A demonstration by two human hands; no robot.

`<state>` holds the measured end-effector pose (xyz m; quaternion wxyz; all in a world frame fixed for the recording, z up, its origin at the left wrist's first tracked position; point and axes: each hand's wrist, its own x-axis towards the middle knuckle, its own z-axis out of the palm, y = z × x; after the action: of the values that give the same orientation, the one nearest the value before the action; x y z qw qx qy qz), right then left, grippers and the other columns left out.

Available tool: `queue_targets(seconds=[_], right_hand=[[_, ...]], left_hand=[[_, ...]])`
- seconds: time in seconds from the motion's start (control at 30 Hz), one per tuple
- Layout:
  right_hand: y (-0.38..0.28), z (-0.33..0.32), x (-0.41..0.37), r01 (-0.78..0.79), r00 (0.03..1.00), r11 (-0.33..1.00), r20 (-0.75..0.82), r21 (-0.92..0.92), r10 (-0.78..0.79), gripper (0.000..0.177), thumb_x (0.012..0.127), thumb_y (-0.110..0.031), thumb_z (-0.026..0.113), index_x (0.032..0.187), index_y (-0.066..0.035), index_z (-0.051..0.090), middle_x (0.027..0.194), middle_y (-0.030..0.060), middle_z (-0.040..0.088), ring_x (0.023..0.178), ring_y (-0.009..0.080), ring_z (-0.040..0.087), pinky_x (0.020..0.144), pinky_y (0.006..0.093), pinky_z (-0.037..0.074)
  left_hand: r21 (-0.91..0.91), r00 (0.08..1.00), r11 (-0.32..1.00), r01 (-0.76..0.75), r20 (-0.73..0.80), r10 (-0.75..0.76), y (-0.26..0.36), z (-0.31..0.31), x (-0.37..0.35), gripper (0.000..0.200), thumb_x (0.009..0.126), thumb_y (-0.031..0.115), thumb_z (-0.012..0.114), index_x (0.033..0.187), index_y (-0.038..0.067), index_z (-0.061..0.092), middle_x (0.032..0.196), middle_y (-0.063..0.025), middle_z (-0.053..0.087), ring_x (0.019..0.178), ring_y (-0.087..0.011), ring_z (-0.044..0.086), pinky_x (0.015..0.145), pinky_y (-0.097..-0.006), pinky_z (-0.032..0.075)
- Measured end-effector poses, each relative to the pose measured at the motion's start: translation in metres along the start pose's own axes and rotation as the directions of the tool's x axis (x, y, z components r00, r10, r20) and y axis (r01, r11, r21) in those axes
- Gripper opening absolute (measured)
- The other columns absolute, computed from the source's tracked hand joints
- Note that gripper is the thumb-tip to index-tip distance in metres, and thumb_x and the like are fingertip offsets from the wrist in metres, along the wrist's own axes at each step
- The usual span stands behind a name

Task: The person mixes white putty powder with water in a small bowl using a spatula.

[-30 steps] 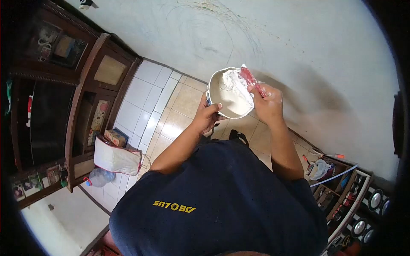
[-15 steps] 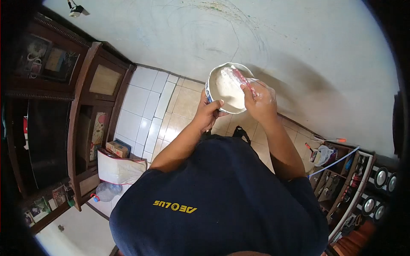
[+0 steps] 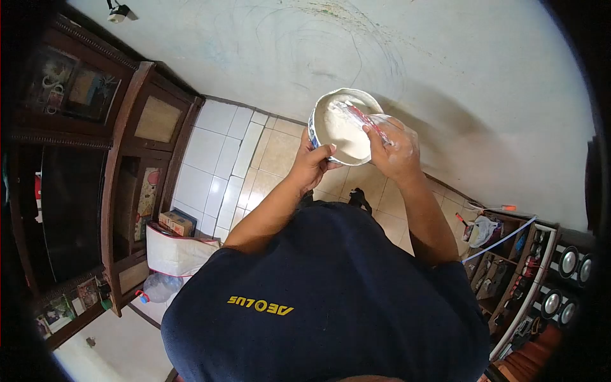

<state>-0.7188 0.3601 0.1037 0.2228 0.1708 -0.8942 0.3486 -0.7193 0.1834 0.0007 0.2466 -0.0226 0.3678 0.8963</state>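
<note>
the left hand (image 3: 313, 164) clasps the bowl (image 3: 323, 108) while the right hand (image 3: 399, 149) grips the red tool (image 3: 362, 116), whose long axis slants forward and leftward over the bowl.

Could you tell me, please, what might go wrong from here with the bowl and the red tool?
The bowl, gripped at one side by the left hand above the tiled floor, might tip or slip and spill its white paste. The red tool might slide in the right hand, which is smeared white.
</note>
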Motion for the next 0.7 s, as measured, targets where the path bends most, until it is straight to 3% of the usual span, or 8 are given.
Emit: queue_targets(seconds=[0.07, 0.13, 0.33, 0.37, 0.43, 0.5, 0.57, 0.7], right_hand=[[0.001, 0.004, -0.001, 0.069, 0.995, 0.997, -0.072, 0.028, -0.067, 0.003, 0.077, -0.003, 0.067, 0.079, 0.000, 0.066, 0.075, 0.0154, 0.065, 0.063, 0.0334, 0.063, 0.055, 0.0377, 0.050], [-0.003, 0.003, -0.003, 0.038, 0.997, 0.999, -0.063, 0.016, -0.037, 0.003, 0.077, -0.003, 0.066, 0.079, 0.000, 0.066, 0.076, 0.0152, 0.065, 0.063, 0.0332, 0.063, 0.055, 0.0379, 0.050], [-0.001, 0.003, -0.004, 0.008, 0.999, 1.000, -0.052, -0.014, -0.008, 0.004, 0.078, -0.004, 0.066, 0.080, -0.001, 0.067, 0.077, 0.0141, 0.065, 0.064, 0.0323, 0.064, 0.056, 0.0387, 0.050], [0.001, 0.003, -0.004, 0.021, 0.997, 0.999, -0.070, -0.025, -0.023, 0.005, 0.078, -0.005, 0.065, 0.080, -0.001, 0.067, 0.077, 0.0136, 0.065, 0.064, 0.0321, 0.063, 0.057, 0.0390, 0.050], [0.007, 0.007, -0.005, 0.062, 0.996, 0.995, -0.060, -0.074, -0.067, 0.005, 0.078, -0.005, 0.064, 0.080, -0.002, 0.067, 0.076, 0.0130, 0.064, 0.064, 0.0321, 0.063, 0.057, 0.0394, 0.050], [0.005, 0.011, -0.011, 0.098, 0.993, 0.988, -0.049, -0.123, -0.105, 0.005, 0.078, -0.005, 0.064, 0.080, -0.004, 0.068, 0.075, 0.0125, 0.064, 0.063, 0.0320, 0.062, 0.056, 0.0397, 0.050], [-0.005, 0.016, -0.018, 0.121, 0.988, 0.979, 0.112, -0.164, -0.103, 0.005, 0.079, -0.002, 0.064, 0.083, -0.001, 0.068, 0.077, 0.0131, 0.065, 0.063, 0.0309, 0.063, 0.058, 0.0370, 0.051], [-0.004, 0.006, -0.013, 0.000, 1.000, 1.000, -0.028, 0.014, 0.001, 0.006, 0.078, -0.008, 0.064, 0.080, -0.004, 0.068, 0.074, 0.0139, 0.063, 0.062, 0.0319, 0.062, 0.058, 0.0391, 0.050]], left_hand=[[0.011, 1.000, 1.000, -0.005, -0.002, 0.005, 0.001, 0.000, 0.003, 0.069, 0.084, 0.011, 0.060, 0.141, 0.018, 0.023, 0.132, -0.0131, 0.043, 0.118, -0.0301, 0.053, 0.087, -0.0496, 0.055], [-0.061, 1.000, 0.998, -0.018, -0.001, 0.018, 0.000, 0.002, 0.001, 0.071, 0.082, 0.003, 0.058, 0.141, 0.017, 0.021, 0.130, -0.0134, 0.047, 0.113, -0.0266, 0.057, 0.078, -0.0383, 0.060], [-0.063, 1.000, 0.998, -0.020, -0.007, 0.020, -0.002, 0.000, 0.001, 0.069, 0.082, 0.002, 0.059, 0.139, 0.016, 0.023, 0.129, -0.0129, 0.047, 0.111, -0.0255, 0.058, 0.075, -0.0374, 0.061], [-0.061, 1.000, 0.998, -0.022, -0.003, 0.022, -0.003, 0.000, 0.001, 0.069, 0.082, 0.002, 0.059, 0.139, 0.016, 0.023, 0.129, -0.0129, 0.047, 0.111, -0.0255, 0.058, 0.075, -0.0374, 0.061], [0.012, 1.000, 1.000, -0.025, 0.003, 0.025, -0.005, -0.002, 0.000, 0.072, 0.083, 0.011, 0.062, 0.141, 0.015, 0.021, 0.130, -0.0135, 0.045, 0.115, -0.0301, 0.054, 0.088, -0.0497, 0.055], [0.005, 1.000, 1.000, -0.014, 0.008, 0.014, -0.008, -0.002, 0.001, 0.072, 0.082, 0.011, 0.063, 0.141, 0.015, 0.021, 0.129, -0.0138, 0.045, 0.114, -0.0301, 0.055, 0.087, -0.0494, 0.055], [0.002, 1.000, 1.000, 0.002, 0.017, -0.002, -0.009, -0.002, 0.004, 0.073, 0.082, 0.011, 0.063, 0.141, 0.014, 0.021, 0.129, -0.0141, 0.046, 0.113, -0.0301, 0.055, 0.086, -0.0491, 0.056], [0.027, 1.000, 1.000, 0.005, -0.010, -0.005, -0.011, -0.005, 0.005, 0.070, 0.082, 0.010, 0.062, 0.140, 0.014, 0.022, 0.128, -0.0145, 0.046, 0.113, -0.0300, 0.056, 0.086, -0.0493, 0.056]])
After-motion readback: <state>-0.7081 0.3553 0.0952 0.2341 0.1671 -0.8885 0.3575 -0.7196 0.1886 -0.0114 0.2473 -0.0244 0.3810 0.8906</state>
